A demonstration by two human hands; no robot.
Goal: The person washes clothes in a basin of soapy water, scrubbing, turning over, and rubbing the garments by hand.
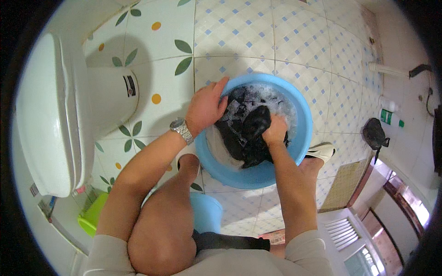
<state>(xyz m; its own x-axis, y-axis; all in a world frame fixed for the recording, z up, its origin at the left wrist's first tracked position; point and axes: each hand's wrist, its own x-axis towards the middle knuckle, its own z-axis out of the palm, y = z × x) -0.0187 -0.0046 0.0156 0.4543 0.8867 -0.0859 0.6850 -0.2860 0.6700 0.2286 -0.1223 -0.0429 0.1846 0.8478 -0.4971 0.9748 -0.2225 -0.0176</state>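
Observation:
A round light-blue plastic basin (248, 181) stands on the tiled floor in front of me. Foamy water (288, 100) and wet dark cloth (234, 138), partly with a fine pale pattern, fill its inside. My left hand (209, 105) rests over the basin's left rim, fingers spread, its thumb on the inner side by the cloth; a metal-band watch (181, 130) is on that wrist. Inside the basin, my right hand (276, 129) grips a bunched black cloth (257, 120) raised above the rest. Its fingertips are hidden behind the cloth.
A white washbasin (51, 114) on a pedestal (110, 100) is at the left. Below it sits a lime-green bin (91, 214). A light-blue bucket or stool (207, 210) is near my leg. At the right are a black bag-like item (374, 134), a green-labelled bottle (386, 116) and a louvred door (342, 234).

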